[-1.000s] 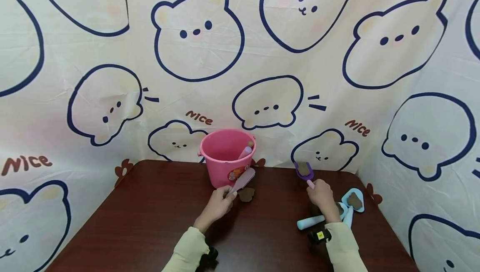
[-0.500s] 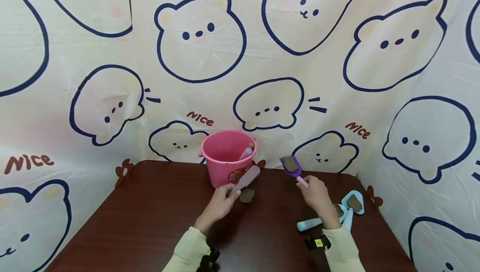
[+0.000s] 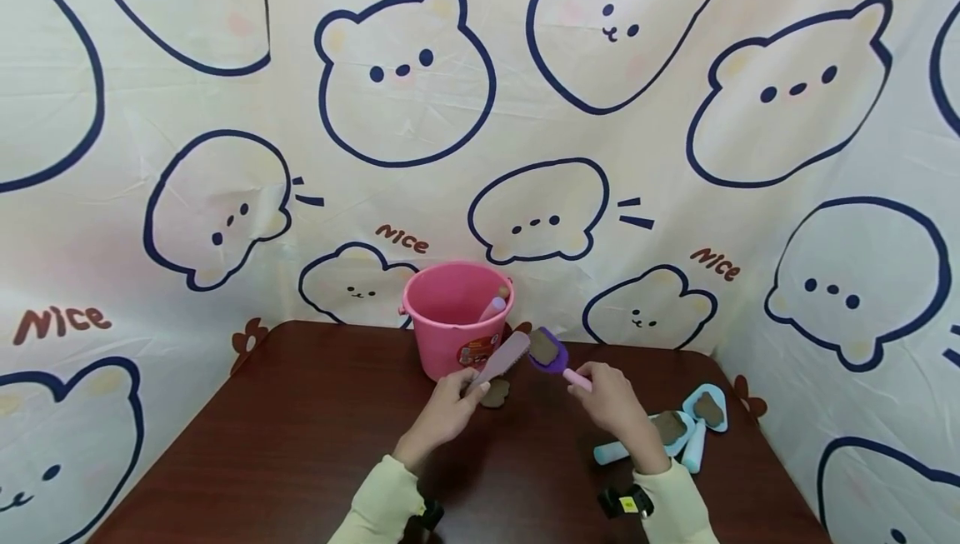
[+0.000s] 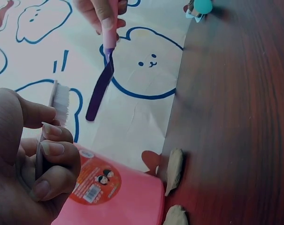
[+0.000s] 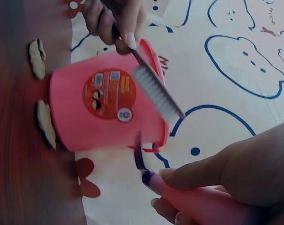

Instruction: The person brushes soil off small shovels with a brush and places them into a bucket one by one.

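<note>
Purple scoop (image 3: pixel 546 350) with a brown lump on it is pinched by its pink handle in the right hand (image 3: pixel 611 398), raised just beside the pink bucket (image 3: pixel 457 319) on the counter (image 3: pixel 300 444). Left hand (image 3: pixel 448 407) grips a pink brush (image 3: pixel 501 359) near it.

Left wrist view: fingers curl round the brush (image 4: pixel 60 103); scoop (image 4: pixel 100 86) is edge-on.

Right wrist view: thumb and fingers clamp the scoop (image 5: pixel 142 161) handle below the bucket (image 5: pixel 104 108).

Bucket (image 3: pixel 457 319) at the table's (image 3: pixel 300 444) back edge, brush (image 3: pixel 501 358) and small shovel (image 3: pixel 546 350) just before it, side by side, two scoops (image 3: pixel 693 419) at the right.
</note>
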{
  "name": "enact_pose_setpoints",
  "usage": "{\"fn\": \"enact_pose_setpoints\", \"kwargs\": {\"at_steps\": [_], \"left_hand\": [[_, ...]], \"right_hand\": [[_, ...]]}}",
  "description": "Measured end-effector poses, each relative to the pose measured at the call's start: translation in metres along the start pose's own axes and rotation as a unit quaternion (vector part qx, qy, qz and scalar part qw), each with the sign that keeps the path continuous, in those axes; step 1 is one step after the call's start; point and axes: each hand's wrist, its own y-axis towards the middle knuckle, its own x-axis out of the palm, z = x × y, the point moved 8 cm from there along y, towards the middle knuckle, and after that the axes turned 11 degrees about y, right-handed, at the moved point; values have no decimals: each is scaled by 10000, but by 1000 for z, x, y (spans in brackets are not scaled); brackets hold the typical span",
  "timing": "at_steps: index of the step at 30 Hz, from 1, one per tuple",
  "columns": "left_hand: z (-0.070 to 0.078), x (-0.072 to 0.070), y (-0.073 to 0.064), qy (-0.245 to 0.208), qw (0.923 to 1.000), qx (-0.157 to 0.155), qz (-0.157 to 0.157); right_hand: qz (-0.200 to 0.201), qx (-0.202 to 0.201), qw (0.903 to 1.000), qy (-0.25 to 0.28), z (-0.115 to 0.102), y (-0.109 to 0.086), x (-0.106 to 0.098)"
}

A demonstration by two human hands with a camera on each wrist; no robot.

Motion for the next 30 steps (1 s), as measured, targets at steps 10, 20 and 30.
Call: {"fn": "enact_pose_setpoints", "kwargs": {"at_steps": [10,20,30], "left_hand": [[7,22,-5,98,9998,33,-189],[11,32,-5,25,9995,90,-299],[8,34,-6,53,9994,38,-340]], "right_hand": [[-370,-89,9991,165,-7,-5,23],[-604,-45,9974,400,-16,-9,31],[-657,-57,9972,341,-21,-13,29]]}}
